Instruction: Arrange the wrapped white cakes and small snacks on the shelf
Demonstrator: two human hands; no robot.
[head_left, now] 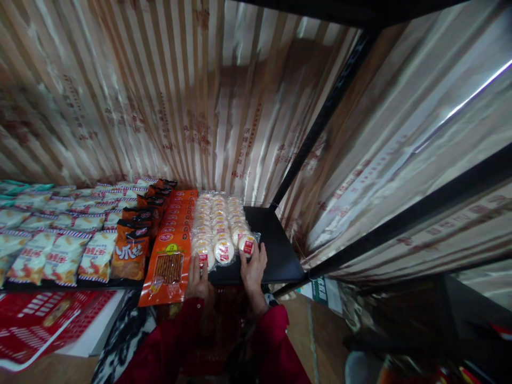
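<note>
Clear, crinkled film wraps round white crackers [224,250] at eight o'clock, rows' long axes pointing near twelve. Right hand [253,266] pinches the front pack [247,246], at six, between thumb and fingers; left hand [198,282] touches the left row, its thumb hidden, grip unclear.

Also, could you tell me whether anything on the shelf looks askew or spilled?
The front orange packet looks odd: its lower end juts past the front edge of the shelf, farther than the crackers beside it. I can't see any spill.
</note>
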